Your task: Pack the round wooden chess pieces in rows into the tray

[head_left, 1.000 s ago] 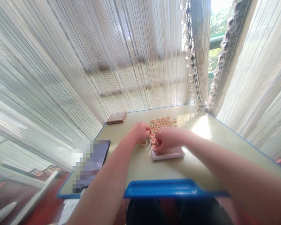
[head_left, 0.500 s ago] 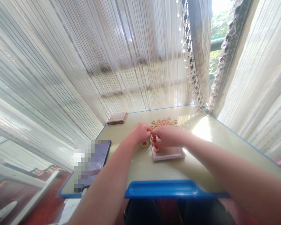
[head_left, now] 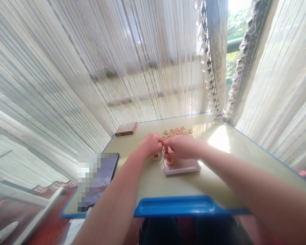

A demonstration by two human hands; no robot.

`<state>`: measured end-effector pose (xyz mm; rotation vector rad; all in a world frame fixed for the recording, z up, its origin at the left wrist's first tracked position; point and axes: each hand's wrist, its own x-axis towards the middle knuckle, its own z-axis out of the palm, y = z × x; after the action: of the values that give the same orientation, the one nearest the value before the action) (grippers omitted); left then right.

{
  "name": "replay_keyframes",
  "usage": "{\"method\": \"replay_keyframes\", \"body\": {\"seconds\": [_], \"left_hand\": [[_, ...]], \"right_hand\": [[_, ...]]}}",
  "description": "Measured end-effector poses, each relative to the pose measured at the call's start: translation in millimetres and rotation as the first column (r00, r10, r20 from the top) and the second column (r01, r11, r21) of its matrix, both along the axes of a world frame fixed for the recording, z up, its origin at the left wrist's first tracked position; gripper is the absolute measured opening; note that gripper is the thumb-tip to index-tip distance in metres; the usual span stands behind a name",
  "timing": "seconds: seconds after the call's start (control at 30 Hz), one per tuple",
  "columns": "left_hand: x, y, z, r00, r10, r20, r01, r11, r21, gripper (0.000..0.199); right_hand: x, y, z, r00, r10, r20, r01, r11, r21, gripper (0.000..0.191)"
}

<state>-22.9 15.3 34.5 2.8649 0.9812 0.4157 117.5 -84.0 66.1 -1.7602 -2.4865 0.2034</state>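
A shallow pale tray (head_left: 183, 170) stands on the table, with a few round wooden pieces (head_left: 169, 160) along its left side. My right hand (head_left: 180, 146) is over the tray, fingers bent down at the pieces by its left edge. My left hand (head_left: 153, 143) is closed beside the tray's far left corner, its fingertips close to my right hand; what they pinch, if anything, is hidden. A loose round piece (head_left: 156, 156) lies on the table left of the tray. Behind my hands, several more pieces (head_left: 177, 131) lie in a cluster.
The pale table (head_left: 148, 180) has a blue edge and a blue trough (head_left: 177, 206) at the front. A brown box (head_left: 126, 129) lies at the back left. A tablet-like dark object (head_left: 104, 173), partly pixelated, is at the left. Curtains (head_left: 153, 85) hang behind.
The view has shifted slightly. My right hand's fingers have moved a little at the tray's left edge, and both hands remain close together there.
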Motion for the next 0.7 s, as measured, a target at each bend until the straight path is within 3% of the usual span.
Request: {"method": "replay_keyframes", "body": {"seconds": [0.2,0.4,0.57,0.7], "left_hand": [[0.1,1.1,-2.9,1.0,0.026,0.016,-0.025,0.999,-0.028,0.033],[-1.9,8.2,-5.9,0.993,0.102,0.06,-0.101,0.995,-0.025,0.032],[-6.1,15.1,-5.5,0.961,0.265,0.078,-0.267,0.963,0.022,0.035],[-7.3,18.9,-9.0,0.948,0.316,0.018,-0.316,0.949,0.0,0.041]], "right_hand": [[7.1,4.0,0.0,1.0,-0.021,-0.021,0.021,1.0,0.007,0.025],[27.1,28.7,-16.0,0.96,-0.265,-0.085,0.276,0.946,0.168,0.028],[32.0,36.6,-23.8,0.966,-0.258,-0.033,0.26,0.957,0.132,0.026],[27.7,30.5,-19.7,0.97,-0.242,-0.017,0.243,0.967,0.074,0.024]]}}
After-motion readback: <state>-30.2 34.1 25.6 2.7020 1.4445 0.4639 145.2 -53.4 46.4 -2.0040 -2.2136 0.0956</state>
